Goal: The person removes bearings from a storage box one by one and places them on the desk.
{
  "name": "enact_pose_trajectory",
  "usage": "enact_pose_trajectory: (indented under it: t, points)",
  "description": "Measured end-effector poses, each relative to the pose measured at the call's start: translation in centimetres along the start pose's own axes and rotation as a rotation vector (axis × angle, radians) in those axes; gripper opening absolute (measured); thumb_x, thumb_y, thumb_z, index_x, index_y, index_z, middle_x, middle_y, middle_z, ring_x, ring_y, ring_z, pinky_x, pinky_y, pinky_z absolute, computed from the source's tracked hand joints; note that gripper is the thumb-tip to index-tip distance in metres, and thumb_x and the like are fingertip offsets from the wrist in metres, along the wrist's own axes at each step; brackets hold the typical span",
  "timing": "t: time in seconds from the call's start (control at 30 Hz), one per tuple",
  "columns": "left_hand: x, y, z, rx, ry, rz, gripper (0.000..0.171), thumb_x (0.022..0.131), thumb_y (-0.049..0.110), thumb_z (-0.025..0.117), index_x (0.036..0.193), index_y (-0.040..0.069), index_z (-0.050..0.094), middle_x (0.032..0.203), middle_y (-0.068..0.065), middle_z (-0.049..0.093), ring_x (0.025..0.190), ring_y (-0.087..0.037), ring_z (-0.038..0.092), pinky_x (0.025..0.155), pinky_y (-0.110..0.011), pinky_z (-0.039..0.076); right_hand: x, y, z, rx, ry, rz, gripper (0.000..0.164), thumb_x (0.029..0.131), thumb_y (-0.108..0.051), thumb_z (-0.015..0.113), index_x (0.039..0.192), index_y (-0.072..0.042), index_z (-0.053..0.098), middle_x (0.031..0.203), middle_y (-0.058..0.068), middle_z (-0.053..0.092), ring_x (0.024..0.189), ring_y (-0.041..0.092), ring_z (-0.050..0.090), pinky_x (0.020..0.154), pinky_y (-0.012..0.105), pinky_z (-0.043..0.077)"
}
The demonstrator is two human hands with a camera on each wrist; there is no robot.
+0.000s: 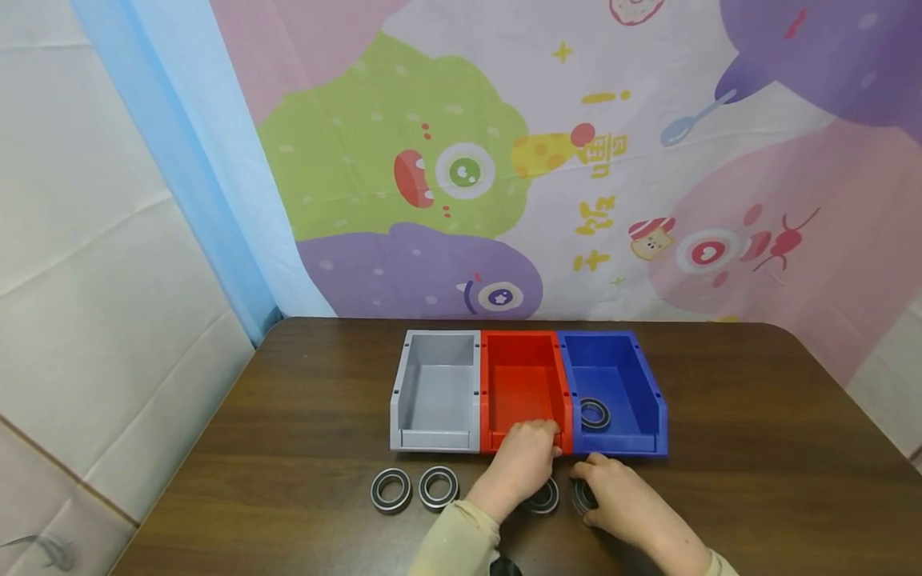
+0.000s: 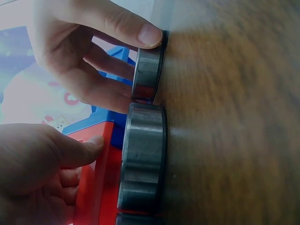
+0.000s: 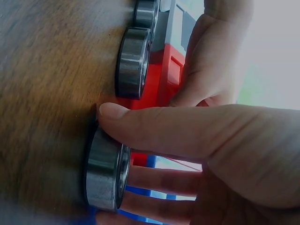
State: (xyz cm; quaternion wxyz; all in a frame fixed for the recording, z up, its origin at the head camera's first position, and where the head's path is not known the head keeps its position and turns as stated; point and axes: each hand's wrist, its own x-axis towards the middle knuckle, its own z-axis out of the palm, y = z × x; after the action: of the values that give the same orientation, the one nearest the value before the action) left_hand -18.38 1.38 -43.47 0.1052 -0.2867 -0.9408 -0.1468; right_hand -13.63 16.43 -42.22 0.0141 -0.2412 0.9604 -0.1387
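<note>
My left hand [image 1: 523,460] grips the front lip of the red bin [image 1: 522,350]; in the left wrist view its thumb presses the red edge, with the fingers curled beside it. My right hand [image 1: 625,498] pinches a ball bearing [image 3: 104,171], a steel ring lying flat on the table before the blue bin [image 1: 651,400]. Thumb and fingers sit on opposite sides of its rim. Just left of it lies another bearing [image 2: 143,159], partly covered by my left hand in the head view. One more bearing [image 1: 603,422] rests inside the blue bin.
Two bearings, one farther left [image 1: 375,490] and one nearer my left sleeve [image 1: 423,500], lie before the grey bin [image 1: 435,439]. The three bins stand side by side on the brown table [image 1: 302,448]. A printed curtain [image 1: 461,96] hangs behind the table.
</note>
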Motion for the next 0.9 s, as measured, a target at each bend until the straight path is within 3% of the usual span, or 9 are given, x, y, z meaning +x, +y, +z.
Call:
enact_pose_trajectory:
  t: [0.47, 0.67, 0.9]
  points:
    - [0.0, 0.0, 0.0, 0.025, 0.024, 0.009, 0.010, 0.081, 0.017, 0.066, 0.084, 0.008, 0.062, 0.073, -0.003, 0.063, 0.069, -0.018, 0.060, 0.065, -0.025, 0.047, 0.1, 0.1, -1.2, 0.008, 0.072, -0.037, 0.027, 0.059, -0.006, 0.077, 0.083, -0.009, 0.064, 0.078, -0.001, 0.054, 0.069, 0.013, 0.055, 0.062, 0.030, 0.046]
    - [0.0, 0.0, 0.0, 0.021, 0.023, 0.009, 0.010, 0.081, 0.017, 0.066, 0.083, 0.009, 0.061, 0.071, -0.002, 0.062, 0.068, -0.018, 0.060, 0.066, -0.025, 0.047, 0.3, 0.3, -1.8, -0.030, 0.120, 0.048, 0.020, 0.064, -0.007, 0.073, 0.071, -0.017, 0.057, 0.071, -0.007, 0.049, 0.063, 0.010, 0.051, 0.055, 0.028, 0.042]
    - [-0.1, 0.0, 0.0, 0.020, 0.021, 0.007, 0.010, 0.081, 0.017, 0.066, 0.082, 0.009, 0.060, 0.071, -0.002, 0.062, 0.068, -0.017, 0.060, 0.066, -0.025, 0.047, 0.8, 0.7, -2.8, -0.035, 0.167, 0.098, 0.018, 0.067, -0.003, 0.069, 0.071, -0.016, 0.057, 0.069, -0.006, 0.048, 0.060, 0.009, 0.046, 0.053, 0.027, 0.039]
